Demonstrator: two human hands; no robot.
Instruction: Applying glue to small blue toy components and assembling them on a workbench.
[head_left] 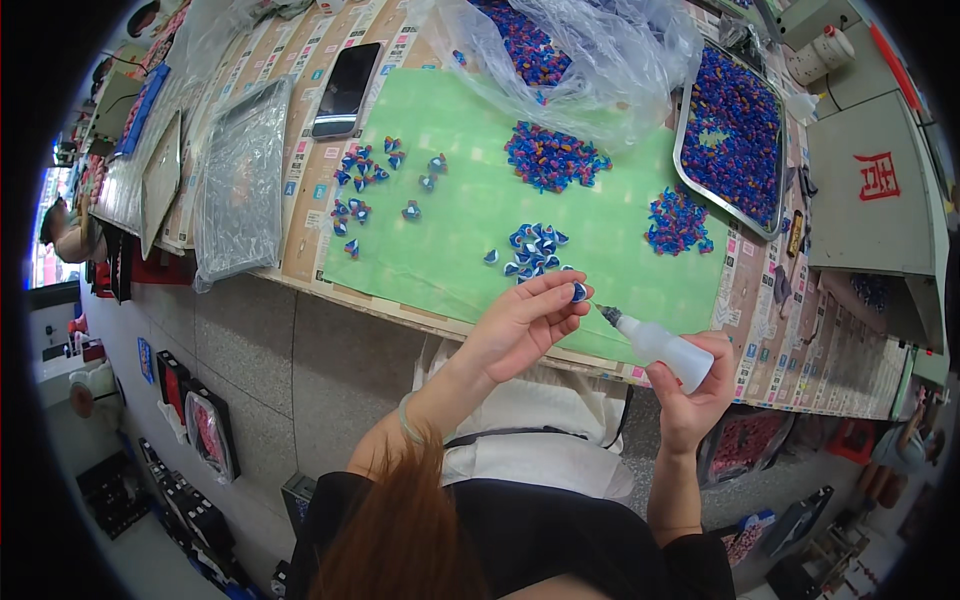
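Note:
My left hand [522,322] pinches a small blue-and-white piece [579,292] between thumb and fingertips, above the near edge of a green mat [440,275]. In my right hand [692,402] is a translucent white squeeze bottle [662,348] with a dark cap and a fine nozzle. The bottle tilts so that its nozzle points up and left at the piece, close to it; whether they touch I cannot tell. Just beyond my left hand lies a heap of similar blue-and-white pieces [535,246]. Assembled clusters with reddish parts [360,170] sit at the mat's left.
Small blue, red and orange parts form a central pile [552,158] and a right pile [678,222]. More fill a metal tray [682,150] and a clear plastic bag [620,70]. A phone [346,92] and a plastic-wrapped tray [240,180] lie left; a grey box [868,190] stands right.

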